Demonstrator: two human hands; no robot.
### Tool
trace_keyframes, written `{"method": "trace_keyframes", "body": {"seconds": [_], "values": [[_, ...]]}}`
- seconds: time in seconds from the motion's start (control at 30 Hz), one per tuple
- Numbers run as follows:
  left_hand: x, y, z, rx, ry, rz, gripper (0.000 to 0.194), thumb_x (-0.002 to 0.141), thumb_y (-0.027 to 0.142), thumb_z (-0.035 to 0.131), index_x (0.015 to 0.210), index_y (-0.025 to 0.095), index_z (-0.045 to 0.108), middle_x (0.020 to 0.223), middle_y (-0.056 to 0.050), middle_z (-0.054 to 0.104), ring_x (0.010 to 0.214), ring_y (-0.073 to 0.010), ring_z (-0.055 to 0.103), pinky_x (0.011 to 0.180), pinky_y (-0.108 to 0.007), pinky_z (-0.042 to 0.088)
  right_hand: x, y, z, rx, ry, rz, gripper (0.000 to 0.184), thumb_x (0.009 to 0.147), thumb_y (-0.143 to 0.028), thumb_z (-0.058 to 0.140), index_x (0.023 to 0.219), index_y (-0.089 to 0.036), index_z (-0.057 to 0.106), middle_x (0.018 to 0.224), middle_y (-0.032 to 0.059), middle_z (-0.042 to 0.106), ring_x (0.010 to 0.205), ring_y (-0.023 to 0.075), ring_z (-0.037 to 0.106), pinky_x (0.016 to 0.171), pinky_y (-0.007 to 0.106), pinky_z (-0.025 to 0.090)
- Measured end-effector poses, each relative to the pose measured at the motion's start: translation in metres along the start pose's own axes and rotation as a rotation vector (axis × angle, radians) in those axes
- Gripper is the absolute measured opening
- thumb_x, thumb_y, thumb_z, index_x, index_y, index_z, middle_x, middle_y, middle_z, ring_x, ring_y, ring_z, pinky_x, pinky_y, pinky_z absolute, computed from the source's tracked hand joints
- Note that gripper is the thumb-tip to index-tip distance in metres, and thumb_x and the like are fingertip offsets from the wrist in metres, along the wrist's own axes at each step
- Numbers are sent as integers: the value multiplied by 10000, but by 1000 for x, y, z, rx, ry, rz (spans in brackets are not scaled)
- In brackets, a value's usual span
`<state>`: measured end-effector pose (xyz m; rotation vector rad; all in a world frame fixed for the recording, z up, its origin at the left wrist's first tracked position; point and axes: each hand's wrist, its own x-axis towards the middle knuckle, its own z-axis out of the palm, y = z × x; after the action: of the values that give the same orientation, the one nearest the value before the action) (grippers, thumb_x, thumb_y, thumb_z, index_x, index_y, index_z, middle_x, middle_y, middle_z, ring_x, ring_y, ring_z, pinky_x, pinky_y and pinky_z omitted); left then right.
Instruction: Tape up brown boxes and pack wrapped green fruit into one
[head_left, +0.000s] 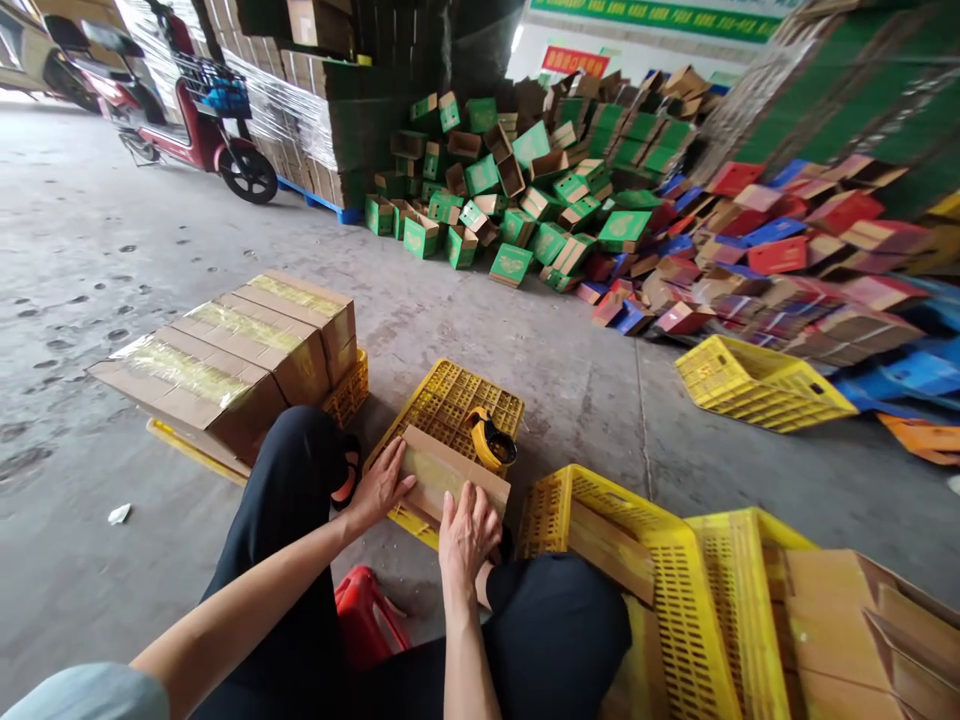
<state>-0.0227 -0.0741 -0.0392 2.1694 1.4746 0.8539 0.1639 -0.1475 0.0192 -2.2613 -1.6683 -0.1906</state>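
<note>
A brown cardboard box [450, 474] with yellowish tape along its top lies on an upturned yellow plastic crate [424, 404] between my knees. My left hand [379, 487] rests at the box's left end, fingers stretched out over the top. On the near right part of the box lies my right hand [469, 530], its fingers extended flat against the taped surface. Just beyond the box, a yellow and black tape dispenser [491, 440] sits on the crate. The undersides of both hands are hidden.
Taped cartons [247, 335] stand at my left. Yellow crates [679, 580] with flattened cardboard [844, 610] are at my right. A red stool [364, 615] is below me. Farther off are heaped green boxes [511, 262], red and blue boxes [776, 255] and a scooter [199, 130].
</note>
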Motion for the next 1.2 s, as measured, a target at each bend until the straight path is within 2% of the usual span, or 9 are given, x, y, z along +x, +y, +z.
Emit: {"method": "trace_keyframes", "body": {"seconds": [0.2, 0.33, 0.53, 0.7, 0.83, 0.97, 1.03, 1.1, 1.2], "values": [[0, -1, 0, -90, -16, -70, 796, 1054, 546, 468, 1669, 182, 118, 1675, -210, 329, 1556, -305, 353, 1249, -478, 358, 8, -10, 17, 95, 27, -61, 639, 1090, -531, 297, 1371, -95, 670, 1360, 218, 661, 1176, 374, 573, 1003, 534, 412], [3, 0, 2, -117, -8, -116, 728, 1058, 476, 459, 1661, 185, 173, 1673, -196, 344, 1553, -300, 359, 1243, -481, 370, 15, -25, 25, 190, 32, -106, 592, 1105, -435, 265, 1361, -93, 674, 1347, 220, 662, 1202, 353, 569, 1046, 530, 406], [3, -2, 4, -158, -33, -131, 625, 1084, 393, 352, 1650, 148, 251, 1669, -186, 357, 1564, -273, 340, 1252, -445, 370, 27, -71, 26, 318, -60, -243, 483, 1103, -327, 319, 1388, -123, 652, 1380, 188, 644, 1284, 288, 548, 1108, 456, 414], [0, -4, 6, -214, -59, -104, 568, 1084, 305, 266, 1643, 209, 300, 1633, -131, 430, 1581, -231, 300, 1263, -451, 359, 25, -87, 29, 270, -177, -340, 472, 1111, -338, 329, 1503, -222, 564, 1538, 121, 576, 1464, 288, 452, 1202, 525, 342], [0, -2, 4, -201, -40, -122, 627, 1077, 400, 334, 1660, 195, 231, 1643, -165, 396, 1540, -292, 378, 1213, -502, 407, 17, -48, 27, 172, -183, -282, 553, 1096, -467, 347, 1547, -194, 514, 1555, 168, 548, 1483, 328, 455, 1196, 584, 349], [-1, 2, 0, -189, -56, -192, 687, 1082, 484, 306, 1672, 158, 174, 1642, -200, 372, 1498, -312, 436, 1175, -474, 441, 7, 18, 25, 65, -70, 45, 814, 1055, -653, 206, 1574, -73, 446, 1580, 272, 470, 1481, 414, 427, 1153, 686, 334], [-2, 2, -1, -186, -59, -189, 709, 1079, 503, 307, 1672, 140, 171, 1622, -208, 398, 1477, -318, 462, 1172, -466, 441, 5, 44, 29, 103, -8, 209, 1007, 990, -779, 199, 1561, 19, 422, 1552, 337, 465, 1420, 442, 486, 1110, 625, 408], [-2, 3, -2, -174, -52, -197, 712, 1078, 498, 310, 1674, 137, 163, 1597, -211, 433, 1456, -318, 486, 1162, -464, 447, 4, 61, 34, 241, 7, 305, 1101, 943, -838, 248, 1532, 74, 430, 1439, 364, 568, 1286, 412, 610, 1020, 497, 500], [-1, 5, -2, -141, -67, -232, 711, 1075, 478, 316, 1676, 137, 148, 1568, -220, 469, 1423, -332, 521, 1105, -476, 489, 6, 73, 42, 411, -2, 366, 1032, 940, -818, 301, 1444, 47, 553, 1219, 300, 721, 1052, 345, 718, 847, 387, 546]]}}
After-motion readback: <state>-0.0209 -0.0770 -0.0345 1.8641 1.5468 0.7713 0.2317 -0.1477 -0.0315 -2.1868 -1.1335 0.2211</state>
